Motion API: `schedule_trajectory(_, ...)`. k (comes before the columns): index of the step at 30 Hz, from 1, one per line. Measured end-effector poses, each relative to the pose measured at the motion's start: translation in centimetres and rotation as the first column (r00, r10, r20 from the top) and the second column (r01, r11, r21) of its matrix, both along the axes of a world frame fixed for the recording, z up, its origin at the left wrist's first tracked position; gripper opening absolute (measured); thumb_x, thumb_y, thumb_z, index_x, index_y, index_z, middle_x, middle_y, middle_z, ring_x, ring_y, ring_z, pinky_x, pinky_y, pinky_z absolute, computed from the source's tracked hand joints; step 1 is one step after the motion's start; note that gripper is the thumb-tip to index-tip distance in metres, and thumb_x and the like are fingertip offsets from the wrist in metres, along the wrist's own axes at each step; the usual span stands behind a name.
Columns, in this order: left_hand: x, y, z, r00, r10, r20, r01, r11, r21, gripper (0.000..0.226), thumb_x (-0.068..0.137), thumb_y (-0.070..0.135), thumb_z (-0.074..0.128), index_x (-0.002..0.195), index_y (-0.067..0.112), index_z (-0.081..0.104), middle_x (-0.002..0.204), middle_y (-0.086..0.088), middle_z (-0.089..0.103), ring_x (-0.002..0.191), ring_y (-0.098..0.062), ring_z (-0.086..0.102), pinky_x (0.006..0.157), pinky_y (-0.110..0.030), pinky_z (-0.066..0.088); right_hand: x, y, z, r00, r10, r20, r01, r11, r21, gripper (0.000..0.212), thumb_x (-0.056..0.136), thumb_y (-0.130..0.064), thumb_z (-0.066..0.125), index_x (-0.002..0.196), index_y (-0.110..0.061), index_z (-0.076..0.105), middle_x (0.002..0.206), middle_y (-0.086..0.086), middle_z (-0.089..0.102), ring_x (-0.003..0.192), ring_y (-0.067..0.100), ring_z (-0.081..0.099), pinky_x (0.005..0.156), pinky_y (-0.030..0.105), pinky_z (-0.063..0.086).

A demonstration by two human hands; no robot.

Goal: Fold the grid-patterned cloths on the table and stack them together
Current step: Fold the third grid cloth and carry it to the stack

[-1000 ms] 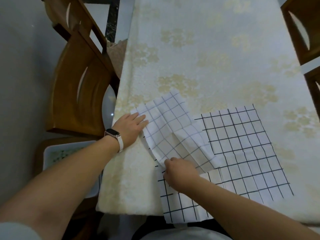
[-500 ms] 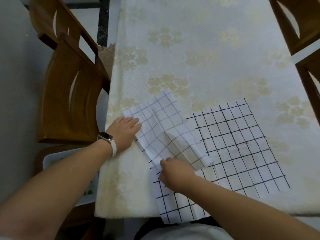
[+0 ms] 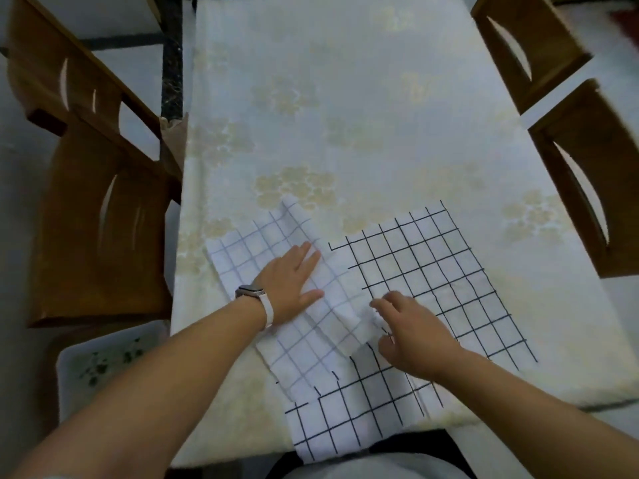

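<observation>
Two hands work one white cloth with a black grid (image 3: 432, 288) on the table (image 3: 345, 115), which we see draped in a cream covering with pale gold flower clusters. The cloth lies at the near end of the table, its near corner hanging over the edge toward the person. Its left part is turned over onto itself, showing a fainter grey grid on the underside. The left hand (image 3: 288, 281), a white-strapped watch (image 3: 257, 299) on its wrist, lies flat with fingers spread on that turned-over flap, grasping nothing. The right hand (image 3: 411, 335) rests on the cloth at the flap's right edge, fingers curled; we cannot tell whether it pinches the fabric or only presses it.

Beyond the cloth, the far length of the table lies bare. Brown wooden chairs (image 3: 100, 216) flank it, two on the left and two more on the right, close against the long edges. A white tray with a green leaf print (image 3: 103, 364) sits low beside the near left corner. Pale floor shows on both sides.
</observation>
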State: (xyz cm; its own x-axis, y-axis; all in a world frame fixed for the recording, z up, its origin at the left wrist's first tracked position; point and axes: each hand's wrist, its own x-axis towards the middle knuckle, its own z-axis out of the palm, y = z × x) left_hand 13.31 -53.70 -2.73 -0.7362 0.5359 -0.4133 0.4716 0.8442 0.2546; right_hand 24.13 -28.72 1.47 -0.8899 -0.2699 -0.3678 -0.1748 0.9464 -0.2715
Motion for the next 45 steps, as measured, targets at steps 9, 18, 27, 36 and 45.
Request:
schedule_trajectory(9,-0.6,1.8,-0.9,0.994,0.111,-0.026,-0.11,0.994,0.014,0.072,0.096,0.057,0.032,0.153,0.027,0.001,0.161,-0.002,-0.004,0.148,-0.02,0.004,0.118,-0.041,0.017,-0.5,-0.7,-3.7,0.994,-0.055,-0.09,0.055,0.998,0.002,0.033,0.076,-0.036,0.066,0.101,-0.015,0.059,0.09,0.003,0.057,0.075,0.025,0.057,0.056,0.034,0.047)
schedule_trajectory(18,-8.2,3.9,0.3,0.972,-0.157,-0.177,0.126,0.977,-0.173,0.051,0.096,0.013,0.044,0.143,0.031,0.039,0.158,-0.009,0.02,0.144,-0.029,0.019,0.112,-0.045,0.022,-0.5,1.3,-4.5,0.977,-0.107,-0.187,0.108,0.994,-0.006,0.031,0.052,-0.025,0.085,0.071,-0.019,0.06,0.061,-0.004,0.053,0.047,0.016,0.047,0.04,0.023,0.026)
schedule_trajectory(27,-10.9,5.5,2.1,0.91,-0.377,-0.172,0.317,0.901,-0.296,0.018,0.096,0.021,0.043,0.106,0.022,0.058,0.109,-0.001,0.058,0.1,-0.024,0.051,0.091,-0.036,0.037,-1.0,3.4,-5.4,0.968,-0.119,-0.222,0.109,0.992,-0.057,0.033,0.048,-0.015,0.085,0.059,-0.015,0.055,0.053,-0.002,0.046,0.042,0.019,0.042,0.041,0.024,0.022)
schedule_trajectory(36,-12.2,7.3,2.5,0.914,-0.375,-0.155,0.307,0.888,-0.341,0.027,0.082,0.001,0.042,0.097,0.022,0.045,0.092,0.002,0.056,0.083,-0.02,0.049,0.091,-0.034,0.034,-1.1,5.6,-5.9,0.981,-0.064,-0.183,0.064,0.998,-0.006,0.031,0.047,-0.015,0.084,0.055,-0.017,0.054,0.05,-0.003,0.047,0.04,0.019,0.042,0.036,0.027,0.026)
schedule_trajectory(45,-13.1,8.4,2.6,0.919,-0.378,-0.115,0.32,0.883,-0.343,0.052,0.08,-0.001,0.046,0.125,0.024,0.047,0.116,0.0,0.054,0.103,-0.022,0.052,0.1,-0.036,0.033,-1.0,6.9,-5.9,0.98,0.027,-0.195,-0.033,0.999,-0.028,0.023,0.061,-0.022,0.078,0.07,-0.017,0.057,0.06,-0.002,0.052,0.046,0.019,0.047,0.041,0.025,0.026)
